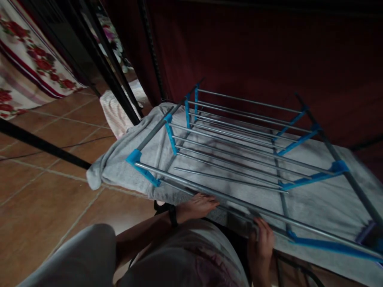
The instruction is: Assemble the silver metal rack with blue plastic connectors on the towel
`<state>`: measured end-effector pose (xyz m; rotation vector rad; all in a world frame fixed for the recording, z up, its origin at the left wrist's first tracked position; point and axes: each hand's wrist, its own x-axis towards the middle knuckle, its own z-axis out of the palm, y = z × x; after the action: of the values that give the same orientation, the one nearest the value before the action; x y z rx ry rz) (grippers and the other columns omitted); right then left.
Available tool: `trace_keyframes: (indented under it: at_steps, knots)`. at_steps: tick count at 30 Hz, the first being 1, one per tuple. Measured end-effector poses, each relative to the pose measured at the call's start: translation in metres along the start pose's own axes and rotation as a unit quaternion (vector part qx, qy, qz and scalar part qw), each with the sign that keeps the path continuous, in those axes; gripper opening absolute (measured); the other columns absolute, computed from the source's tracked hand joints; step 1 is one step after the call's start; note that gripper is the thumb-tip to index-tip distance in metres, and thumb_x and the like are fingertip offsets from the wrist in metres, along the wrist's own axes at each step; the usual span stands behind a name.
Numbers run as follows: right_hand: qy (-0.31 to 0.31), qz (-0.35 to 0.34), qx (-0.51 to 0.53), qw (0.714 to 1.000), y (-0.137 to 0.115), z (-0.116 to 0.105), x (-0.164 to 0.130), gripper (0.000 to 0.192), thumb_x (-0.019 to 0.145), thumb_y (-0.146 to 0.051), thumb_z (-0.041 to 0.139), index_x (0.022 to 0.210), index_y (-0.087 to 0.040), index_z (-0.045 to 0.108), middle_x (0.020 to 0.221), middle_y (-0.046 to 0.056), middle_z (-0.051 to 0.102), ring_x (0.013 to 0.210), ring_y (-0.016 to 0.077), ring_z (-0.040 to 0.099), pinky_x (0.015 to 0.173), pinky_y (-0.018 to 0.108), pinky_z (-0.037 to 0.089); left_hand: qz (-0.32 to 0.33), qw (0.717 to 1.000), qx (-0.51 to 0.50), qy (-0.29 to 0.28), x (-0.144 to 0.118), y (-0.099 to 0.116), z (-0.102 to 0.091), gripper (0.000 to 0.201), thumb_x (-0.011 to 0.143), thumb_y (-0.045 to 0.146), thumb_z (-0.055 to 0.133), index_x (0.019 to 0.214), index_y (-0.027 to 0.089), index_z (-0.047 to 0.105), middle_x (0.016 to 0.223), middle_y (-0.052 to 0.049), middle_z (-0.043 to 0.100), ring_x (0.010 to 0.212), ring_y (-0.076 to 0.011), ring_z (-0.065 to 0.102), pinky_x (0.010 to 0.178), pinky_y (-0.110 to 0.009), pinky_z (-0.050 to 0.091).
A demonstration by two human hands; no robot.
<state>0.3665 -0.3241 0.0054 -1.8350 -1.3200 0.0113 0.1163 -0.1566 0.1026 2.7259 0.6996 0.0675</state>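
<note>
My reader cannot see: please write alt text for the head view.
A person's left hand and right hand are at the near side of a blue-jointed metal rack on a grey blanket, with dark red fabric behind and tiled floor at left.

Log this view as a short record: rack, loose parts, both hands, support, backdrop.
rack: metal rods, blue connectors
loose part: one rod, its left end free of any connector
left hand: at rack's near edge, back upward; grip unclear
right hand: same edge, fingers bent; grip unclear
support: gray blanket
backdrop: dark red cloth
</note>
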Motion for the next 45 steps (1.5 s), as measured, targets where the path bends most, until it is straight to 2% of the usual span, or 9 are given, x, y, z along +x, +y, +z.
trace_keyframes:
  at_steps: [6, 10, 13, 16, 19, 21, 28, 35, 45]
  knots:
    - [-0.200, -0.190, -0.033, 0.961, -0.034, 0.041, 0.031, 0.053, 0.094, -0.016, 0.039, 0.145, -0.028, 0.046, 0.124, 0.009, 0.064, 0.112, 0.0272, 0.058, 0.098, 0.049, 0.043, 0.014, 0.999, -0.023, 0.026, 0.003, -0.002, 0.011, 0.035, 0.102, 0.025, 0.042, 0.133, 0.025, 0.060, 0.120, -0.007, 0.069, 0.110, -0.0187, 0.063, 0.102, -0.031, 0.044]
    - [-0.219, -0.236, -0.075, 0.944, -0.041, 0.045, 0.036, 0.046, 0.096, -0.012, 0.037, 0.139, -0.022, 0.051, 0.118, 0.010, 0.066, 0.105, 0.0252, 0.060, 0.090, 0.043, 0.046, 0.010, 0.992, -0.033, 0.122, -0.013, -0.015, 0.020, 0.033, 0.100, 0.026, 0.049, 0.130, 0.023, 0.061, 0.120, -0.009, 0.068, 0.111, -0.0207, 0.061, 0.102, -0.035, 0.046]
    - [-0.207, -0.244, -0.094, 0.943, -0.042, 0.044, 0.037, 0.037, 0.098, -0.016, 0.039, 0.131, -0.020, 0.056, 0.111, 0.009, 0.069, 0.099, 0.0242, 0.062, 0.086, 0.040, 0.047, -0.068, 0.975, -0.059, 0.201, -0.053, -0.037, 0.027, 0.026, 0.100, 0.024, 0.047, 0.115, 0.022, 0.067, 0.107, -0.009, 0.070, 0.103, -0.0210, 0.063, 0.094, -0.036, 0.050]
    - [-0.199, -0.252, -0.106, 0.941, -0.043, 0.043, 0.038, 0.032, 0.101, -0.020, 0.040, 0.127, -0.019, 0.059, 0.108, 0.009, 0.070, 0.096, 0.0242, 0.064, 0.086, 0.041, 0.048, -0.237, 0.918, -0.131, 0.288, -0.107, -0.067, 0.035, 0.021, 0.099, 0.031, 0.047, 0.096, 0.021, 0.065, 0.088, -0.006, 0.066, 0.085, -0.0196, 0.063, 0.080, -0.034, 0.053]
    - [-0.201, -0.269, -0.109, 0.936, -0.044, 0.045, 0.039, 0.035, 0.101, -0.020, 0.039, 0.130, -0.020, 0.059, 0.115, 0.010, 0.070, 0.104, 0.0246, 0.064, 0.092, 0.042, 0.048, -0.395, 0.801, -0.192, 0.407, -0.148, -0.097, 0.041, 0.018, 0.092, 0.039, 0.055, 0.093, 0.021, 0.055, 0.085, -0.003, 0.060, 0.075, -0.0177, 0.060, 0.069, -0.032, 0.053]
    - [-0.214, -0.291, -0.105, 0.927, -0.047, 0.048, 0.039, 0.039, 0.100, -0.018, 0.038, 0.134, -0.020, 0.057, 0.124, 0.011, 0.068, 0.112, 0.0247, 0.063, 0.096, 0.042, 0.049, -0.433, 0.750, -0.212, 0.453, -0.160, -0.115, 0.043, 0.027, 0.086, 0.042, 0.062, 0.099, 0.021, 0.052, 0.091, -0.003, 0.060, 0.079, -0.0186, 0.062, 0.070, -0.033, 0.054]
    - [-0.297, -0.302, -0.121, 0.898, -0.088, 0.074, 0.047, 0.047, 0.100, -0.017, 0.037, 0.145, -0.022, 0.052, 0.143, 0.010, 0.058, 0.128, 0.0261, 0.056, 0.104, 0.042, 0.048, -0.334, 0.845, -0.231, 0.348, -0.148, -0.137, 0.029, 0.017, 0.082, 0.031, 0.062, 0.095, 0.020, 0.059, 0.095, -0.006, 0.063, 0.099, -0.0248, 0.061, 0.091, -0.044, 0.053]
    - [-0.437, -0.233, -0.121, 0.860, -0.153, 0.109, 0.069, 0.046, 0.104, -0.029, 0.035, 0.149, -0.024, 0.046, 0.139, 0.009, 0.062, 0.115, 0.0238, 0.066, 0.093, 0.037, 0.054, -0.318, 0.861, -0.240, 0.317, -0.142, -0.145, 0.017, 0.004, 0.079, 0.020, 0.061, 0.077, 0.019, 0.059, 0.077, -0.002, 0.059, 0.084, -0.0206, 0.060, 0.083, -0.038, 0.054]
    - [-0.453, -0.228, -0.109, 0.855, -0.158, 0.112, 0.073, 0.051, 0.102, -0.014, 0.034, 0.150, -0.028, 0.044, 0.137, 0.007, 0.063, 0.116, 0.0193, 0.065, 0.092, 0.030, 0.051, -0.307, 0.844, -0.280, 0.338, -0.140, -0.151, 0.024, 0.011, 0.079, 0.025, 0.066, 0.088, 0.018, 0.069, 0.079, -0.002, 0.062, 0.081, -0.0196, 0.060, 0.078, -0.035, 0.055]
